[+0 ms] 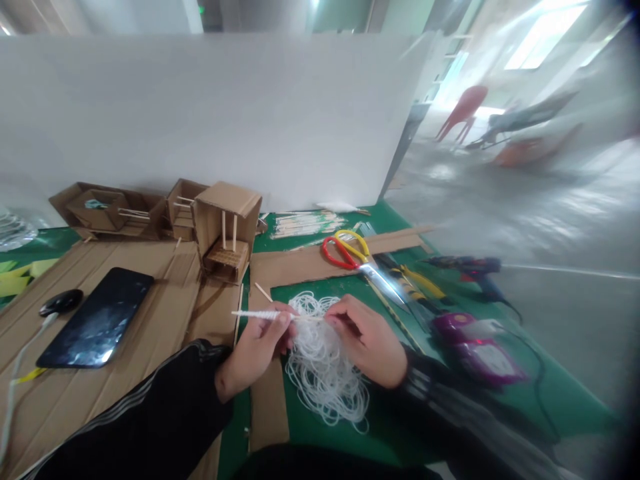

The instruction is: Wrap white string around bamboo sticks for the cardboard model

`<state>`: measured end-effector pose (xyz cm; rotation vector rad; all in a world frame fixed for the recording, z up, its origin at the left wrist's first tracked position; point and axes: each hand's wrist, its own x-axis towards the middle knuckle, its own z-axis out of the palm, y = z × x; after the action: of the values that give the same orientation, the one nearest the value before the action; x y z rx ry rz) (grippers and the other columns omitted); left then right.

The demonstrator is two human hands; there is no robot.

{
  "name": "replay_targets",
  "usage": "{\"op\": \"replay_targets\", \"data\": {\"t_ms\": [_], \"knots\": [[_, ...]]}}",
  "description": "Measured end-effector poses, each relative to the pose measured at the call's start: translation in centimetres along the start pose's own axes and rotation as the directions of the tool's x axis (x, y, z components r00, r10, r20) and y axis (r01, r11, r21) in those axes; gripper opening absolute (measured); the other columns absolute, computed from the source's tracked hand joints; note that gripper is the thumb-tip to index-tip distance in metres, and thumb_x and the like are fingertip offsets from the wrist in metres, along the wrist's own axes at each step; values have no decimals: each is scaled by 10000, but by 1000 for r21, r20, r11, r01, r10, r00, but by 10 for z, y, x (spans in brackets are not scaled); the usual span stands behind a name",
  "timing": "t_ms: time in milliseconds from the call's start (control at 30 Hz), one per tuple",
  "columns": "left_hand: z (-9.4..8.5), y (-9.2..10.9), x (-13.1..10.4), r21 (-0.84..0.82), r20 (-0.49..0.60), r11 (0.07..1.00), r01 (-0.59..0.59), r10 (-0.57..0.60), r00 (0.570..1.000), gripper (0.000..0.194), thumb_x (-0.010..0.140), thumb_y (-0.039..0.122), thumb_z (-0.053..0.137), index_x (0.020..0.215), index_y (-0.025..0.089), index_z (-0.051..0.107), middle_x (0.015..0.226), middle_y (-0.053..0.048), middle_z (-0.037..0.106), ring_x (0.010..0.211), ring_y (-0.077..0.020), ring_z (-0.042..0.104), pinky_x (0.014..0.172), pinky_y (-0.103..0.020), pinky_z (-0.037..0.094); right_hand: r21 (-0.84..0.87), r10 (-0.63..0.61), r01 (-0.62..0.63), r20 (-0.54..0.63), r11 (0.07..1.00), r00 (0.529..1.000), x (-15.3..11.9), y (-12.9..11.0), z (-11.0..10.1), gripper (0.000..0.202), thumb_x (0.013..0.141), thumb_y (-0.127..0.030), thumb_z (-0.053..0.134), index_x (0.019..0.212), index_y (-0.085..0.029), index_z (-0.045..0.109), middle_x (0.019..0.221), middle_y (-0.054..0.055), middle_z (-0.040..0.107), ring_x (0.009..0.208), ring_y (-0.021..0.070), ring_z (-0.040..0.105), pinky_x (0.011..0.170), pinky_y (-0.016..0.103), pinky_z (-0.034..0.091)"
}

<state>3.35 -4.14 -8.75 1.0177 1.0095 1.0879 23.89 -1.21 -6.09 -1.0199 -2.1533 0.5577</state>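
My left hand (267,337) pinches a thin wooden stick (250,313) wrapped in white string, whose tapered end points left. Facing it, my right hand (367,337) has its thumb and fingers pressed together at the stick's other end or on the string; which of the two is too small to tell. Under and between both hands lies a loose tangled heap of white string (327,393) on the green table. Just beyond the heap, scissors (357,260) with one red and one yellow handle rest partly on a cardboard strip (290,268).
Cardboard boxes with sticks (227,200) stand at the back left. A phone (97,320) and a black mouse-like object (61,302) lie on cardboard. Several loose sticks (305,223) lie near the white partition (215,107). On the right are pliers (423,283), a glue gun (470,267) and a purple device (475,347).
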Motion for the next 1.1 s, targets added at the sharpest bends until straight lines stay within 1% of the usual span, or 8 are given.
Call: {"op": "replay_targets", "data": {"t_ms": [167, 300, 367, 533, 633, 733, 967, 1100], "knots": [[1, 3, 0, -10, -7, 1000, -14, 14, 1000, 340, 848, 479, 565, 934, 150, 564, 749, -9, 589, 585, -90, 526, 515, -206, 418, -4, 5, -4, 39, 1000, 999, -1, 3, 0, 158, 935, -243, 454, 987, -190, 593, 906, 65, 550, 767, 161, 555, 655, 282, 463], [1, 5, -1, -13, -10, 1000, -5, 5, 1000, 337, 830, 474, 592, 922, 151, 582, 742, -8, 597, 591, -92, 530, 524, -209, 422, -23, -13, 15, 94, 1000, 996, -1, 4, 1, 229, 951, -255, 424, 833, -182, 606, 793, 41, 543, 712, 151, 541, 653, 281, 452], [1, 6, -1, -15, -7, 1000, 0, 0, 1000, 334, 820, 471, 607, 931, 156, 594, 749, -12, 609, 592, -92, 533, 522, -207, 416, -30, -21, 24, 74, 999, 997, 0, 4, 1, 252, 951, -242, 420, 778, -183, 593, 759, 37, 543, 702, 151, 539, 652, 280, 451], [0, 5, 0, -79, -27, 997, 8, -10, 1000, 321, 812, 451, 629, 943, 158, 620, 785, -26, 634, 604, -91, 544, 524, -204, 420, -22, 16, -16, -14, 1000, 1000, 2, 0, -2, 148, 916, -253, 498, 857, -192, 619, 840, 53, 580, 728, 158, 560, 626, 270, 460], [-2, 2, 1, -120, -38, 993, 14, -19, 999, 306, 810, 430, 642, 944, 156, 634, 787, -32, 642, 611, -94, 553, 535, -209, 431, -32, 57, -57, 20, 998, 998, 2, -1, -3, 152, 922, -276, 484, 890, -196, 610, 793, 36, 612, 659, 148, 562, 589, 266, 444], [-3, 0, 1, -134, -31, 991, 22, -26, 999, 300, 818, 417, 640, 964, 156, 645, 784, -35, 647, 614, -95, 555, 545, -212, 435, -41, 50, -47, 60, 998, 997, 1, 0, -3, 210, 946, -261, 423, 838, -194, 591, 716, 18, 626, 625, 144, 566, 595, 269, 434], [-3, 2, 0, -66, -47, 997, 33, -37, 998, 340, 794, 412, 667, 1008, 148, 675, 835, -69, 681, 604, -103, 553, 548, -230, 435, 18, 30, -29, -31, 999, 999, 1, -1, -3, 132, 921, -251, 478, 869, -190, 583, 800, 40, 601, 664, 147, 550, 585, 265, 446], [-3, 2, -1, -63, -57, 997, 32, -36, 998, 337, 791, 413, 669, 1003, 151, 688, 836, -70, 689, 610, -105, 557, 555, -232, 438, 10, 37, -37, 5, 999, 999, 2, 1, -4, 144, 931, -261, 466, 897, -194, 589, 810, 40, 612, 658, 146, 550, 601, 272, 443]]}}
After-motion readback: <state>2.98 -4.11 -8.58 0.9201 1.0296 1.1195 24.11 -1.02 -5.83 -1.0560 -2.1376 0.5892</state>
